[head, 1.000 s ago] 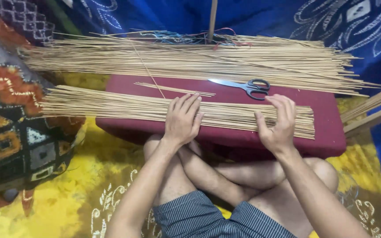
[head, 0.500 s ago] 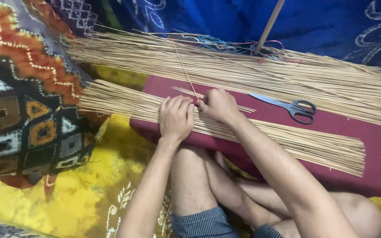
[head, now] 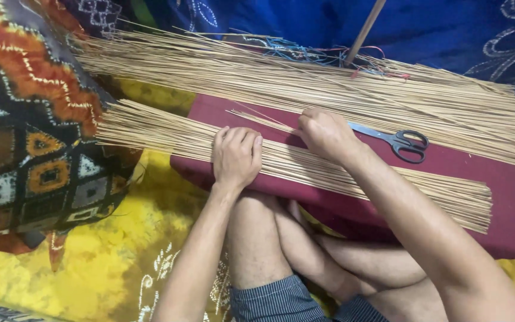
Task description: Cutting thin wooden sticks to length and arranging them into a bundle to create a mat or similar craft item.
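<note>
Fingers (head: 242,138) of the left hand (head: 235,156) lie flat on thin sticks (head: 168,132) mid-frame; the right hand (head: 324,134) pinches a few, its fingertips hidden, beside scissors (head: 397,142).

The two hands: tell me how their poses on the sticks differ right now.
The left hand lies flat, palm down, fingers spread over the near bundle of sticks; the right hand is curled, fingers bent as if pinching loose sticks. The left hand sits nearer the body; the right hand reaches farther across the maroon cushion, toward the scissors. Both are bare and touch thin tan sticks.
</note>
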